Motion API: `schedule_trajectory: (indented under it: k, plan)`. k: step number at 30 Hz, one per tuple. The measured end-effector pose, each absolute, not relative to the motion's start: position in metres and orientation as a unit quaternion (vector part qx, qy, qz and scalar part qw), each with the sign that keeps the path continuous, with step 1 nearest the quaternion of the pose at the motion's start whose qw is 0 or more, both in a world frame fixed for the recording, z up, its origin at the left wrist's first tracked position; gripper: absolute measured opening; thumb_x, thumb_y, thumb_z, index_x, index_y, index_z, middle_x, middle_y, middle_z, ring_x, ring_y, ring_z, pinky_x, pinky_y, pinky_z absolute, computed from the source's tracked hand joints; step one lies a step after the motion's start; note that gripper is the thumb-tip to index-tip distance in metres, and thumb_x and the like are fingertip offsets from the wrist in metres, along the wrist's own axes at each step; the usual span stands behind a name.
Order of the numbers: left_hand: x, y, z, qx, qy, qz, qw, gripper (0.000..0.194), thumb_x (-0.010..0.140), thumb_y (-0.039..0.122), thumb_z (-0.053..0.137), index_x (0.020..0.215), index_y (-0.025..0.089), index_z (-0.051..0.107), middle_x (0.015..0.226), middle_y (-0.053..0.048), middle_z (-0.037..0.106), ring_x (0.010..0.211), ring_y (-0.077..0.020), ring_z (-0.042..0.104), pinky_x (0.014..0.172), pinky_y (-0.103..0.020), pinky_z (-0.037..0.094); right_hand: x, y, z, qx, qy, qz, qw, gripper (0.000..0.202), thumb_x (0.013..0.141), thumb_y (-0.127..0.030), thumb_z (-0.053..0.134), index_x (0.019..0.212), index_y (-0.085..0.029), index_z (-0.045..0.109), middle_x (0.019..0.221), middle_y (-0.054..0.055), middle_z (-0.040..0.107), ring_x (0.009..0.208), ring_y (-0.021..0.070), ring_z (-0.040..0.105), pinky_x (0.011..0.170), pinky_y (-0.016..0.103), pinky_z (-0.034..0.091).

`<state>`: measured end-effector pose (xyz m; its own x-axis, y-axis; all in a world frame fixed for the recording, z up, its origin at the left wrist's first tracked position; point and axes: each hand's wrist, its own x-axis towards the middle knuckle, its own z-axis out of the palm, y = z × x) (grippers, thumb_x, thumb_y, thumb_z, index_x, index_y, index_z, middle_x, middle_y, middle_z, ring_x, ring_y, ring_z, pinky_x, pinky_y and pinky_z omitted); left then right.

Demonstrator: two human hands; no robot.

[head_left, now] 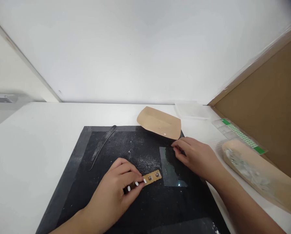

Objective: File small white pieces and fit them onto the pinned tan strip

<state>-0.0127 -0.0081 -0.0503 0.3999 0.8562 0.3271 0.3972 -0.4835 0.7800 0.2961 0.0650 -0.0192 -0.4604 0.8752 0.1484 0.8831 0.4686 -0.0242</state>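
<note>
My left hand (117,190) is closed around a narrow gold strip (153,177) with wavy edges, low over the black mat. Two round metallic studs show on the strip's bare end, and small white pieces (136,184) stand along the part by my fingertips. My right hand (194,154) has thumb and fingers pinched together near the top corner of a clear sheet (171,169) lying on the mat. Whatever is between those fingertips is too small to make out. Just beyond them lies a tan paper tray (157,122) with a tiny white speck in it.
A dark, curved nail file (103,146) rests on the black mat (72,182) at the left. To the right on the white table (18,156) are a clear case with a green label (243,135) and a tan tray of clear pieces (247,169). A translucent lid (191,110) lies behind.
</note>
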Motion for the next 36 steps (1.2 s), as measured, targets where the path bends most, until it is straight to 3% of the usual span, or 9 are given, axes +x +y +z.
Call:
schedule_trajectory:
  k: [8, 15, 25, 36]
  plan:
    - [-0.014, -0.008, -0.05, 0.781, 0.403, 0.366, 0.304, 0.011, 0.099, 0.017, 0.069, 0.097, 0.025, 0.076, 0.096, -0.004, 0.074, 0.092, -0.0198, 0.061, 0.079, -0.033, 0.055, 0.304, 0.067, -0.012, -0.508, -0.852, 0.057, 0.118, 0.015, 0.1, -0.024, 0.058, 0.107, -0.027, 0.072, 0.097, 0.001, 0.076, 0.086, 0.0201, 0.072, 0.072, 0.031, 0.052]
    - [-0.016, -0.009, -0.048, 0.781, 0.41, 0.365, 0.298, 0.009, 0.096, 0.018, 0.072, 0.102, 0.023, 0.075, 0.101, -0.006, 0.071, 0.097, -0.0212, 0.063, 0.081, -0.034, 0.056, 0.289, 0.057, -0.002, -0.461, -0.836, 0.15, 0.258, 0.012, 0.101, -0.023, 0.062, 0.108, -0.026, 0.072, 0.097, 0.002, 0.076, 0.083, 0.0157, 0.07, 0.077, 0.029, 0.056]
    - [-0.013, -0.012, -0.026, 0.779, 0.359, 0.445, 0.256, 0.024, 0.091, 0.012, 0.077, 0.113, 0.02, 0.07, 0.101, -0.007, 0.07, 0.097, -0.0204, 0.064, 0.084, -0.035, 0.057, 0.229, 0.025, 0.004, -0.319, -0.823, 0.273, 0.381, 0.016, 0.095, -0.011, 0.069, 0.104, -0.024, 0.071, 0.087, 0.0, 0.075, 0.077, 0.0121, 0.069, 0.07, 0.023, 0.056]
    - [-0.01, -0.012, -0.026, 0.765, 0.346, 0.474, 0.267, 0.019, 0.095, 0.007, 0.072, 0.108, 0.021, 0.073, 0.095, -0.005, 0.074, 0.101, -0.0208, 0.068, 0.089, -0.035, 0.061, 0.215, 0.017, 0.0, -0.274, -0.835, 0.281, 0.386, 0.017, 0.096, -0.01, 0.067, 0.107, -0.022, 0.07, 0.091, 0.002, 0.076, 0.08, 0.0128, 0.07, 0.074, 0.025, 0.058]
